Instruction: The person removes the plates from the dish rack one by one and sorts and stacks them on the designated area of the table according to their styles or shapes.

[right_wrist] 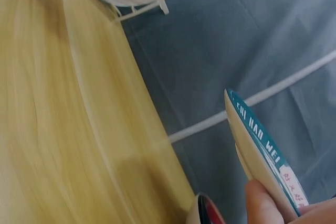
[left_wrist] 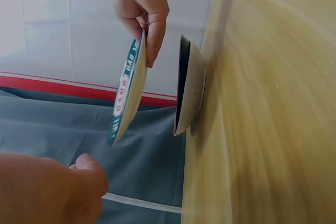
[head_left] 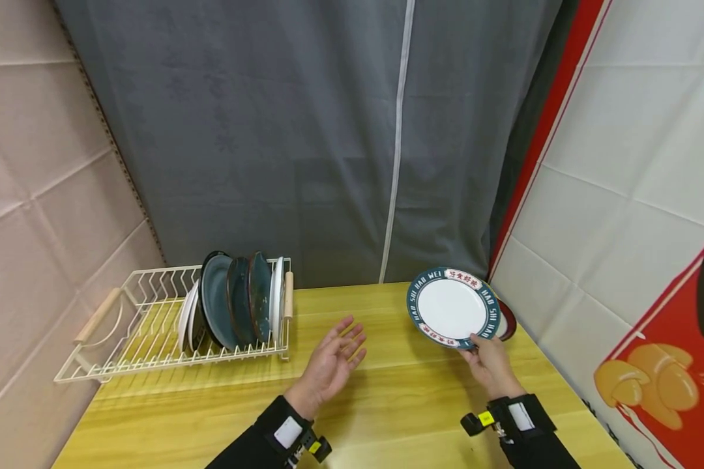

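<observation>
My right hand (head_left: 491, 366) pinches the near rim of a white plate (head_left: 452, 307) with a teal lettered border, thumb on top and fingers beneath. The plate is held tilted above the table. Under and behind it, a dark-red-rimmed dish (head_left: 509, 322) sits on the table, mostly hidden in the head view; in the left wrist view it looks like one or more stacked bowls (left_wrist: 193, 85). My left hand (head_left: 334, 365) hovers over the middle of the table, palm turned up and fingers spread, touching nothing.
A cream wire dish rack (head_left: 146, 326) with wooden handles stands at the table's left back. Several plates (head_left: 220, 303) stand upright in its right half. A grey curtain (head_left: 328, 163) closes the back, with white panels (head_left: 610, 163) on the right.
</observation>
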### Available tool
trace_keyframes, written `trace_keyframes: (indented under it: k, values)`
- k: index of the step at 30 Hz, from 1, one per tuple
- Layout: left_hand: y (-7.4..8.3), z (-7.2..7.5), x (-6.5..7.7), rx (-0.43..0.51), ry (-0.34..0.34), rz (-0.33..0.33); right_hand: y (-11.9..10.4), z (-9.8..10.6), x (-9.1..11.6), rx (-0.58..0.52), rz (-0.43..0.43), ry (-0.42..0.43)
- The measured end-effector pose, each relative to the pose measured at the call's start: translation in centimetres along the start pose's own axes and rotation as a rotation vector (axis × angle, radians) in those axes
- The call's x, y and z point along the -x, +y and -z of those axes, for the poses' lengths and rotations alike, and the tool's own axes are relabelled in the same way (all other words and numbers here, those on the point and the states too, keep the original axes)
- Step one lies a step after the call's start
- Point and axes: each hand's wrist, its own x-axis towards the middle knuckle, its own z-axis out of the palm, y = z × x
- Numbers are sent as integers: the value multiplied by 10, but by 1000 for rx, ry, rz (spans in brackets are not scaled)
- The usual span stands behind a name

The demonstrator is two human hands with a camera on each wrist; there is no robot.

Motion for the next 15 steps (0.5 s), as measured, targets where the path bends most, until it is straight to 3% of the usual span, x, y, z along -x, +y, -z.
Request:
trace_keyframes:
  k: [8, 15]
  values:
    - [-11, -2, 4, -7, -21, 30, -15, 17, -17, -107, -73, 104]
    - [-18, -4, 7, -12, -13, 56, -16, 22, -33, -135, -57, 209]
